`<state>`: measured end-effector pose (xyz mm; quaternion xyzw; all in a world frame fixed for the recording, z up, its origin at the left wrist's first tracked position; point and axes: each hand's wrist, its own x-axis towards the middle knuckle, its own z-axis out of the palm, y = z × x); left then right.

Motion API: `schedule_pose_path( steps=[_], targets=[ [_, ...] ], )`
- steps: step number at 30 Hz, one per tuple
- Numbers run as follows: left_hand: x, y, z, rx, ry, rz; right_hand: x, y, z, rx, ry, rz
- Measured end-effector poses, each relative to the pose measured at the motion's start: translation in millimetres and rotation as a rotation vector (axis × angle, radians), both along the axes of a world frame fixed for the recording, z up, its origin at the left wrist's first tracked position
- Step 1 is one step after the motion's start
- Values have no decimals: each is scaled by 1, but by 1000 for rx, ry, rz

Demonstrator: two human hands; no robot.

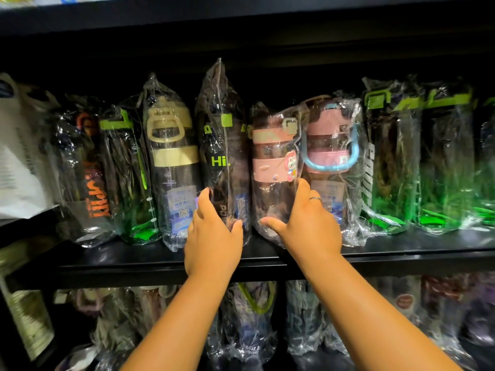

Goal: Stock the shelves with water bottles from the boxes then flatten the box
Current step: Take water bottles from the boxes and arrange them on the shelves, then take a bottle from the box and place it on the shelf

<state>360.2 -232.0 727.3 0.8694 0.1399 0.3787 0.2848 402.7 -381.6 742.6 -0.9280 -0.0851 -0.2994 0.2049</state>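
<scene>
1. Shelf [134, 261]: black, with a row of plastic-wrapped bottles standing packed side by side along it.
2. Left hand [213, 234]: its grip is wrapped round the lower part of the dark bottle [223, 156] (the one lettered "Hi" in green), thumb on one side and fingers on the other. That bottle stands upright on the shelf between the cream-lidded bottle [171, 156] and the pink bottle [273, 167].
3. Right hand [308, 223]: its grip is curled round the lower part of the pink bottle. The bottle's base is down at the shelf near the front; I cannot tell if it is fully seated. Its wrapper touches the dark bottle on one side and the blue-handled bottle [332, 151] on the other.
4. Rest of the row: the orange-lettered bottle [88, 170] stands toward the left and the green bottles [388, 156] toward the right. The lower shelf bottles [251, 317] are wrapped too.
5. Progress, my reading: stocking looks well along. This row is close to full, and the two bottles in hand seem to be getting squared into place.
6. Left to do: no box is in view, so I cannot tell how many bottles remain. Flattening the box appears not yet done.
</scene>
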Motion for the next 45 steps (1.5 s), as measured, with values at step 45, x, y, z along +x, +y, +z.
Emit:
schedule_pose_path(
  steps=[45],
  targets=[
    [-150, -461, -396, 578, 746, -997, -270, -505, -393, -157, 846, -483]
  ],
)
